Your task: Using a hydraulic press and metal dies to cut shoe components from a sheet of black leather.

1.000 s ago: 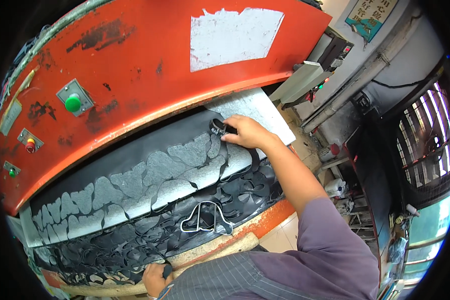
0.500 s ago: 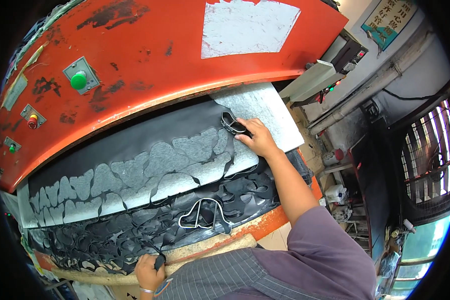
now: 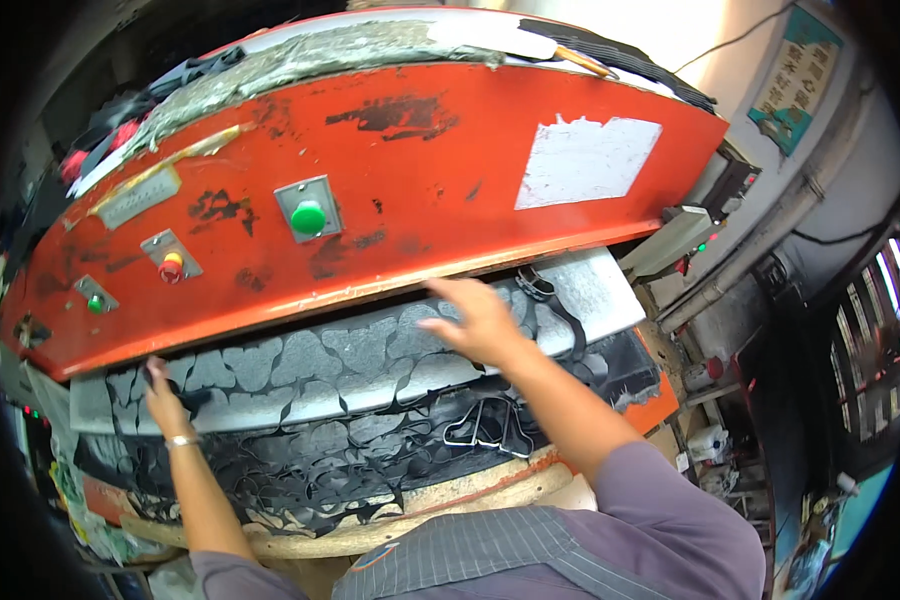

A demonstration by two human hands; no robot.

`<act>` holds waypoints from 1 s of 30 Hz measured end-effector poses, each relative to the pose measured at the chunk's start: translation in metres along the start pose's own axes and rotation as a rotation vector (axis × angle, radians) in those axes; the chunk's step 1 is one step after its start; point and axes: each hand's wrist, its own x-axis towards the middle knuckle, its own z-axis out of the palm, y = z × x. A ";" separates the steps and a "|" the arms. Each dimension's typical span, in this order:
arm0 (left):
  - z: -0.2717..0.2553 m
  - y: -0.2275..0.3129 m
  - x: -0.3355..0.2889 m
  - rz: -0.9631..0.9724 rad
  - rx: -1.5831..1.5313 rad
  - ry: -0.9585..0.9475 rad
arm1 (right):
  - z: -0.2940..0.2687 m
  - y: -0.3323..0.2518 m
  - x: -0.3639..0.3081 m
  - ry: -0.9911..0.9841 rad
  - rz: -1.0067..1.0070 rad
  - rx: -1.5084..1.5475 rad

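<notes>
Workshop clutter fills the right edge of your view: pipes on the wall, a barred window, small bottles on a low shelf. Filling the middle is an orange press head (image 3: 400, 210), chipped and stained, with a pale torn patch (image 3: 585, 162) on its right part. You can count four controls on its face: one big green button (image 3: 308, 217), one small red and yellow button (image 3: 172, 266), one small green lamp (image 3: 95, 303) and one metal plate (image 3: 135, 197) above them.

Under the head lies a black sheet (image 3: 350, 365) on the press bed, already cut into many leaf-like pieces; the number is too large and too tangled to count. Below it hangs a web of black offcuts (image 3: 300, 470) over a wooden board (image 3: 450, 495).

Your right hand (image 3: 475, 320) hovers over the middle of the sheet, palm down, fingers stretched forward and slightly spread, holding nothing. Just past it, at the sheet's right end, rests one black cutting die (image 3: 540, 288). A second die, a bare metal outline (image 3: 490, 428), lies on the offcuts beside your right forearm.

Your left hand (image 3: 162, 392), with one bracelet at the wrist, is at the sheet's left end, fingers closed, pinching its dark edge.
</notes>
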 end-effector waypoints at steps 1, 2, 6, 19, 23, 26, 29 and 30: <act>-0.030 -0.011 0.040 -0.128 0.134 0.076 | 0.021 -0.026 0.023 0.079 -0.098 0.044; -0.042 -0.012 0.072 0.108 0.111 0.215 | 0.032 -0.056 0.047 0.113 -0.032 0.159; -0.049 0.032 0.125 0.272 0.324 0.332 | 0.044 -0.095 0.112 0.297 0.089 0.226; 0.012 0.106 -0.249 0.204 0.355 -0.928 | 0.014 -0.123 -0.112 -0.890 0.111 0.120; 0.048 0.116 -0.320 0.359 0.284 -1.041 | 0.020 -0.131 -0.172 -0.808 -0.008 -0.001; 0.059 0.114 -0.329 0.489 0.395 -1.007 | 0.025 -0.137 -0.178 -0.677 0.017 -0.065; 0.068 0.116 -0.335 0.453 0.442 -0.899 | 0.021 -0.137 -0.171 -0.615 0.043 -0.071; 0.067 0.115 -0.337 0.422 0.448 -0.905 | 0.018 -0.136 -0.170 -0.677 0.057 -0.058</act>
